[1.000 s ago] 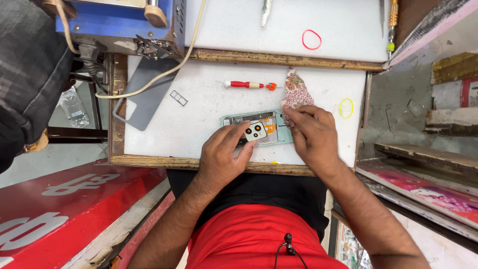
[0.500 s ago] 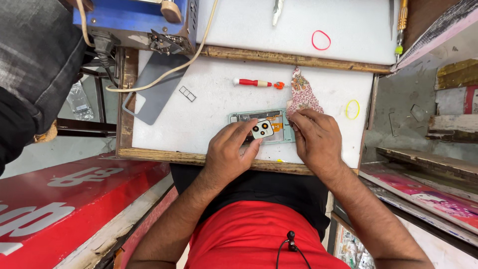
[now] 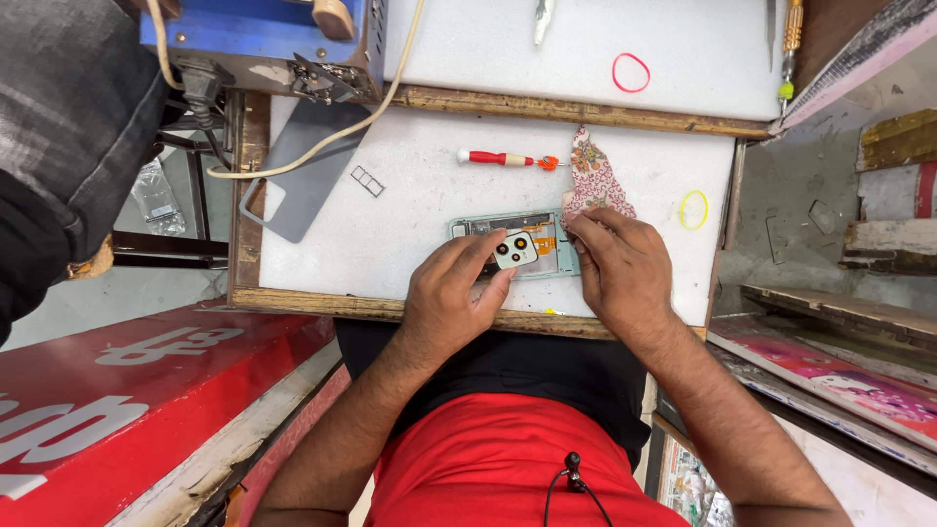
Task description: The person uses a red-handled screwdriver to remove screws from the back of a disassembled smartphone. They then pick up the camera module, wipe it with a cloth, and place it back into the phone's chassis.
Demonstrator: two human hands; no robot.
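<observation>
A: Largest first. White work board, wooden-edged, directly ahead of the person. A second white board sits beyond it, with a blue machine at far left.

B: On the near board?

A: Grey phone back cover at the left edge, a cream cable crossing it. Opened phone, pale green frame, lies flat near the front edge, long axis running left to right across the person's body.

B: Hands relative to it?

A: Left hand comes in from the near-left, fingers curled, thumb and forefinger closed lightly on the camera module piece, which sits over the phone's middle. Right hand rests at the phone's right end, fingertips bent down onto its edge. Whether they pinch anything there, I cannot tell; the knuckles hide the tips.

B: Which hand is nearer the module?

A: Left; it touches it. Right is just beside, to the module's right. The phone thus lies between the two hands, and ahead of both palms.

B: Smaller items?

A: Patterned cloth touching the phone's far right corner. Red-handled screwdriver beyond the phone, parallel to its long axis, well apart from both hands. Yellow rubber band right of the cloth; red rubber band on the far board. Small SIM tray near the grey cover.
</observation>
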